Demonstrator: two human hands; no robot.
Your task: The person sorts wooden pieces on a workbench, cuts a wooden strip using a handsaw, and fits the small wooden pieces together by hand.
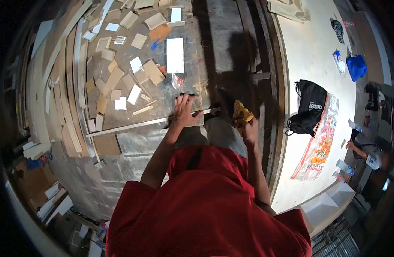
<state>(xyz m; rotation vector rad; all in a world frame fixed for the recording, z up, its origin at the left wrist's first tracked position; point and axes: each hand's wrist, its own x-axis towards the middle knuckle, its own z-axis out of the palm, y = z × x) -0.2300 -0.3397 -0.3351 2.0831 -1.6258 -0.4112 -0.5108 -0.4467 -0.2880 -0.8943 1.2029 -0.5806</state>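
Observation:
My left hand (184, 110) lies palm down at the near edge of the worktable (156, 99), fingers stretched forward and thumb out to the right. Its fingertips rest by a small dark object (193, 95), mostly covered by them. A long thin wood strip (132, 124) runs along the table edge and passes by my wrist. To the right, my right hand (248, 130) is wrapped round a yellow tool (241, 112) with dark parts, held over the shadowed gap beside the table. The exact kind of tool does not show.
Wood offcuts (114, 77), a white panel (175, 55) and a blue clip-like item (155, 44) lie on the table. Long boards (72, 85) line its left side. On the pale surface at right are a black drawstring bag (310, 105) and a printed plastic bag (319, 150). Another person (372, 160) is at far right.

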